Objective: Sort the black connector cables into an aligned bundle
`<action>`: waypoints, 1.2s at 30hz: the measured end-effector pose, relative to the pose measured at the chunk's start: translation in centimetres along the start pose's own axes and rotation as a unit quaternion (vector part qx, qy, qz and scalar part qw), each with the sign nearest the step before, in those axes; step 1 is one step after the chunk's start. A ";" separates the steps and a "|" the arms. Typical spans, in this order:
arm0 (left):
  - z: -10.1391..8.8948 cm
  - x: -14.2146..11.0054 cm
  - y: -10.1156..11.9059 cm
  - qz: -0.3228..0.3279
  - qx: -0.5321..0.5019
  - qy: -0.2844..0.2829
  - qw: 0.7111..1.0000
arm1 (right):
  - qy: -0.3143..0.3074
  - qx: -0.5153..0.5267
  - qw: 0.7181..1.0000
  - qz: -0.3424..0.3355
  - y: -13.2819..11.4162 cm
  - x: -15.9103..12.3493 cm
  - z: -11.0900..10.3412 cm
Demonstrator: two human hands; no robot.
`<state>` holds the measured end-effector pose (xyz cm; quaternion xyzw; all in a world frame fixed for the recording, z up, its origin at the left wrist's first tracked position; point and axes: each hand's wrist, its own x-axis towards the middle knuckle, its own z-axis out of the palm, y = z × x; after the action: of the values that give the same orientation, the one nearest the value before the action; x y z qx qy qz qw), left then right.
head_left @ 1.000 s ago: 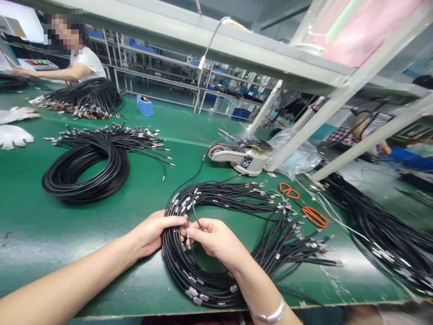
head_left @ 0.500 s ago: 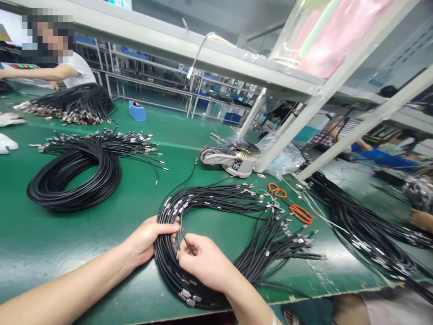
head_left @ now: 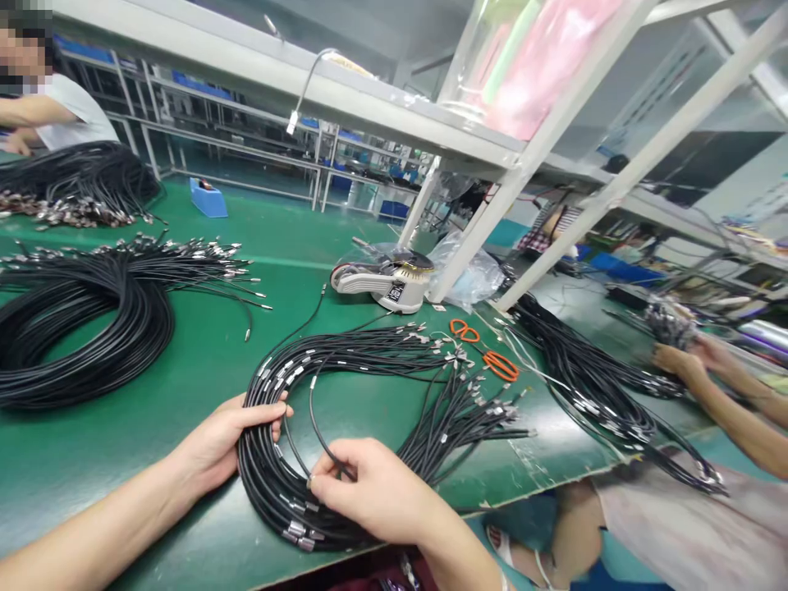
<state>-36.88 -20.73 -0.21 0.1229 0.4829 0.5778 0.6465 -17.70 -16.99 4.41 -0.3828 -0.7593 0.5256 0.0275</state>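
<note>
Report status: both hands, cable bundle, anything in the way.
Left hand gripping black cable bundle. Right hand pinching inner cable. Bundle curved on green table. Nothing seen blocking either hand.

Black cables (head_left: 262, 476), green tabletop (head_left: 213, 353), orange handles (head_left: 501, 366)

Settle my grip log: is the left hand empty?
No, the left hand grips the black cable bundle, thumb across it.
</note>
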 end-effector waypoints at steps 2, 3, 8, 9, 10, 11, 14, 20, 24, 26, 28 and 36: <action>0.1 0.0 0.0 0.002 -0.005 -0.003 1.000 | -0.017 0.050 0.998 0.018 -0.1 0.4 -0.4; 0.1 0.0 0.1 0.003 -0.008 -0.004 1.000 | -0.021 0.061 0.998 0.022 -0.2 0.6 -0.5; 0.3 -0.1 0.2 -0.001 -0.019 -0.006 1.000 | -0.040 0.049 0.998 0.024 -0.2 1.5 -0.5; 0.3 0.0 0.2 -0.001 -0.019 -0.007 1.000 | -0.050 0.045 0.997 0.025 0.0 1.6 -0.5; 0.3 0.0 0.2 -0.002 -0.019 -0.007 1.000 | -0.061 0.044 0.997 0.025 0.2 1.6 -0.7; 0.3 0.0 0.2 -0.003 -0.019 -0.007 1.000 | -0.072 0.046 0.996 0.025 0.4 1.5 -0.8; 0.2 0.0 0.1 -0.004 -0.019 -0.006 1.000 | -0.082 0.057 0.995 0.025 0.5 1.4 -1.1; 0.3 -0.2 0.3 -0.004 -0.015 0.002 1.000 | -0.042 0.043 0.998 0.000 -0.6 2.4 0.0; 0.2 -0.2 0.3 -0.006 -0.009 0.003 1.000 | -0.059 0.015 0.998 -0.003 -0.5 1.9 -0.3; 0.2 -0.1 0.2 0.002 -0.006 0.001 1.000 | -0.065 -0.024 0.998 0.008 -0.2 0.9 -0.9; 0.2 0.0 0.0 0.009 0.000 -0.005 1.000 | -0.062 -0.071 0.995 0.014 0.1 0.2 -1.2; 0.1 -0.4 0.6 0.005 -0.008 -0.041 0.999 | 0.012 0.014 0.999 -0.043 -0.9 3.3 1.1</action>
<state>-37.10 -20.91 0.44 0.1434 0.4507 0.5798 0.6634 -20.99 -15.98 3.42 -0.3554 -0.7675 0.5295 0.0646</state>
